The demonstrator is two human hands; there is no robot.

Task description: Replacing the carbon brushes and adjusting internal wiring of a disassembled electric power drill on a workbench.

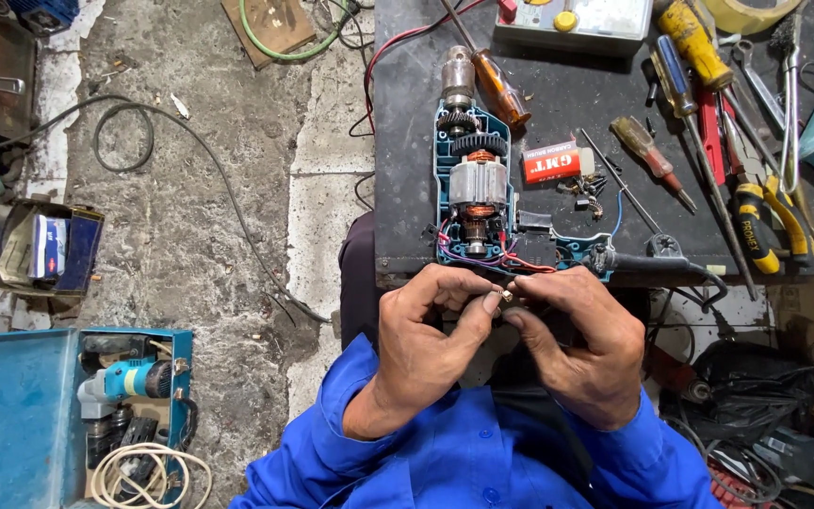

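Cracked concrete floor (190, 217), dark tabletop (558, 113) at its edge. Opened drill (482, 188) lying flat there, cover off, armature and gears exposed, red and blue wires trailing toward the near edge. Just below, left hand (426, 344) and right hand (581, 349) meeting fingertip to fingertip, each grip pinching one tiny metal part (506, 296), too small to identify. Seemingly mid-repair: casing open, reassembly not yet done. Crowding the drill: orange screwdriver (496, 85), small red-and-white box (550, 164), pliers (765, 221), more screwdrivers right. On the floor left, blue case (68, 415) with a second drill.
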